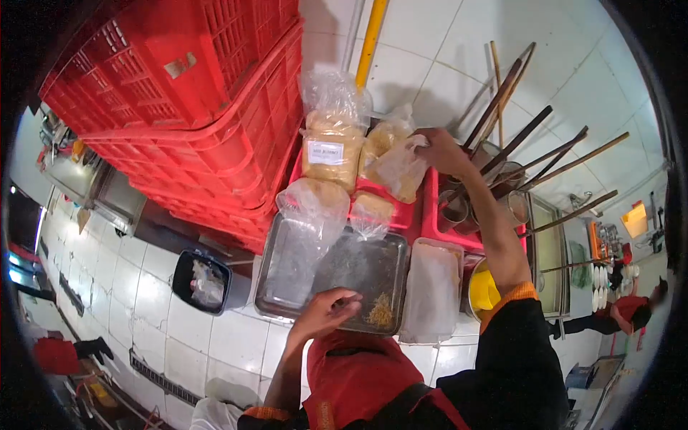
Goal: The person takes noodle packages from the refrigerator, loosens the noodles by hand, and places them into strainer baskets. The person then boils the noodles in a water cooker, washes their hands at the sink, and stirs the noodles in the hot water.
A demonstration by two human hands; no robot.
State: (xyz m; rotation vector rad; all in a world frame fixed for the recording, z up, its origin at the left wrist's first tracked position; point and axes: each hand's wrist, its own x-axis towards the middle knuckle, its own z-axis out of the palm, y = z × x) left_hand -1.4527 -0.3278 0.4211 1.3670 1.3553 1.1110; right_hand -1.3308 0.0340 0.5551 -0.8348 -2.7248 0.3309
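My right grip [438, 152] pinches bag [403, 174] by loose top, likely so contents hang low, at red crate [405, 217] near labelled bag [340, 172]; left grip [330, 312] half open, empty, over near edge of tray [358, 276]

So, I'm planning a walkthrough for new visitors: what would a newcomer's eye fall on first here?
Probably the red crates, stacked high on the left. Next, perhaps, the long sticks fanning out from the containers on the right, against white tiles. Then the right hand, gripping a plastic bag beyond the metal tray.
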